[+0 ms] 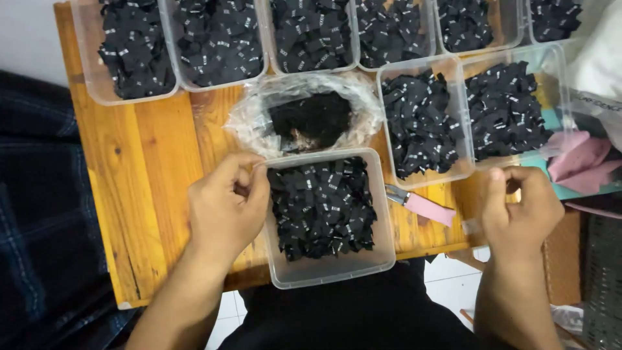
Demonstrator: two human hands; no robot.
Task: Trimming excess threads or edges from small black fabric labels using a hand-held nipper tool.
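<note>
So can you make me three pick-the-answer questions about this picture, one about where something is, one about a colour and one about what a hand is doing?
1. Where does the small cutting tool with the pink handle lie?
A. on the wooden table
B. inside a tub
C. in a hand

2. What colour are the small cloth labels in the clear plastic tubs?
A. red
B. black
C. yellow

3. How is the left hand?
A. flat and spread
B. fingers curled in at the nearest tub's edge
C. out of sight

Answers: 1 A, it rests on bare wood beside the nearest tub. 2 B, every tub holds black pieces. 3 B, its fingers bend together by that rim.
</note>
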